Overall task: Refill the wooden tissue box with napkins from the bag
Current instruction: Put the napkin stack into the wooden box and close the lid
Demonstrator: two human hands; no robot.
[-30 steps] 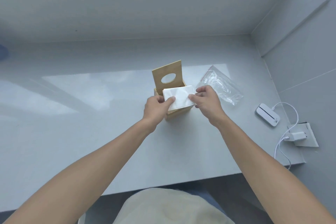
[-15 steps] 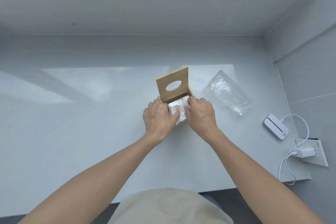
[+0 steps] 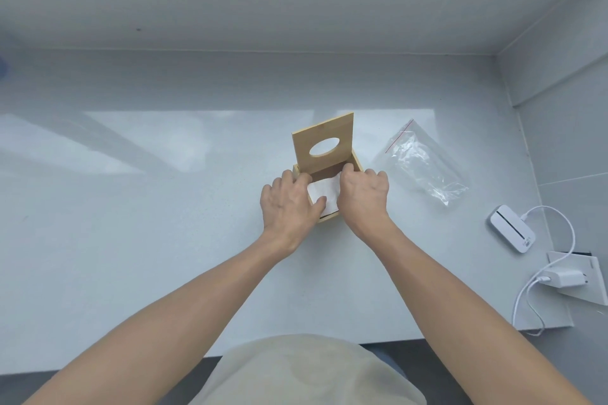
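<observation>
The wooden tissue box (image 3: 357, 164) stands at the middle of the grey counter, its lid (image 3: 324, 146) with an oval hole tilted up at the back. A stack of white napkins (image 3: 324, 192) sits inside the box, partly covered by my fingers. My left hand (image 3: 289, 204) rests over the box's left side with its fingers and thumb pressing on the napkins. My right hand (image 3: 363, 197) covers the right side, fingers tucked down on the napkins. The clear plastic bag (image 3: 422, 163) with a red seal line lies flat to the right of the box and looks empty.
A small white device (image 3: 511, 233) with a white cable (image 3: 559, 227) lies at the right, close to the counter's front edge. A white charger (image 3: 334, 278) sits in a wall socket plate (image 3: 589, 283). Walls close the counter at the back and right.
The napkin stack, held above the box one second ago, has gone down into the box. Both hands followed it down and now press on it.
</observation>
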